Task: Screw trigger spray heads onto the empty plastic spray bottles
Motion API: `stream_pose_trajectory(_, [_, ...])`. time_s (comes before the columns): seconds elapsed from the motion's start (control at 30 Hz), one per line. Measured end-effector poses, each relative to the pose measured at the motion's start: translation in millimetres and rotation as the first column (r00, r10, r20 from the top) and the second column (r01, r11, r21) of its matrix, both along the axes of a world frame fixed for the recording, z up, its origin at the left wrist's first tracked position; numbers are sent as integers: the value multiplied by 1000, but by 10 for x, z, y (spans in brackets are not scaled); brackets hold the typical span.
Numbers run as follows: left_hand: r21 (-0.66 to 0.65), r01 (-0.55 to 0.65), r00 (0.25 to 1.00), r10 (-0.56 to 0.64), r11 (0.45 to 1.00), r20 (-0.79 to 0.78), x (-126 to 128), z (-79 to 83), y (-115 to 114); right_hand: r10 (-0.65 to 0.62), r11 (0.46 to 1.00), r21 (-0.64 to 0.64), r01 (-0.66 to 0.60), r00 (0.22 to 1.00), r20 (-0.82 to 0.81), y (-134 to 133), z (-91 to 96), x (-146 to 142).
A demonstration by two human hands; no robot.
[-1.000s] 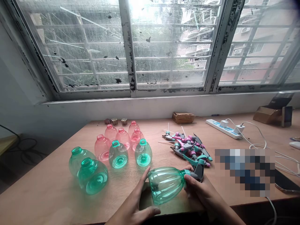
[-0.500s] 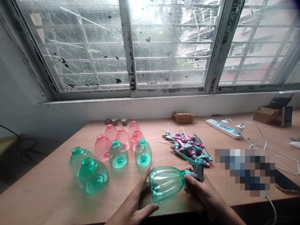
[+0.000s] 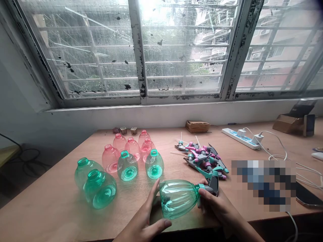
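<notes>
A clear green spray bottle (image 3: 178,199) lies on its side in the air above the table's front edge, its base toward the left. My right hand (image 3: 212,201) is closed around its neck and the grey-and-teal trigger spray head (image 3: 213,185). At the base end, my left hand (image 3: 148,211) is spread, thumb below and forefinger above, very close to the plastic; whether the fingertips touch is unclear. Behind the bottle lies a pile of pink, teal and grey spray heads (image 3: 205,159). Left of it stand several uncapped green bottles (image 3: 127,168) and pink bottles (image 3: 111,159).
On the wooden table (image 3: 58,205), a white power strip (image 3: 241,137) with plugs and cables lies at the back right. A brown packet (image 3: 197,126) sits by the wall. A dark phone (image 3: 309,195) lies at the right, beside a blurred-out patch.
My left forefinger has shifted slightly left, away from the bottle's base. The bottle's base end has moved a little left; my right hand keeps its hold.
</notes>
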State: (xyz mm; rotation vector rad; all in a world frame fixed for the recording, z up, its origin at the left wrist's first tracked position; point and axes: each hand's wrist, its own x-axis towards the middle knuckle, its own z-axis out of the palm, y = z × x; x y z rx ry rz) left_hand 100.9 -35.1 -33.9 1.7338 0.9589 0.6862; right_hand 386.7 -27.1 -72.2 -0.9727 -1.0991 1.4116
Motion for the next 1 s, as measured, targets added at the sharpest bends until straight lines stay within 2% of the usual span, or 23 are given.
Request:
stream_pose_trajectory(0.23, [10,-10,999,11,1000,-34,-24,-9,17,8,1000,-5,-8,1000,-6,-9,3,10])
stream_pose_trajectory(0.43, [-1,30,999,-30,1000,23,-17,-55,28,1,1000,-10,-1,1000,-21,-12,14,-2])
stream_pose_trajectory(0.73, [1,25,997,-25,1000,75,-19,-123,46,12,1000,-1,-12,1000,4,-2,6,16])
stream_pose_trajectory(1.0, [12,43,998,-43,999,48,0,-79,46,16,1000,-1,-16,1000,-8,-3,-2,13])
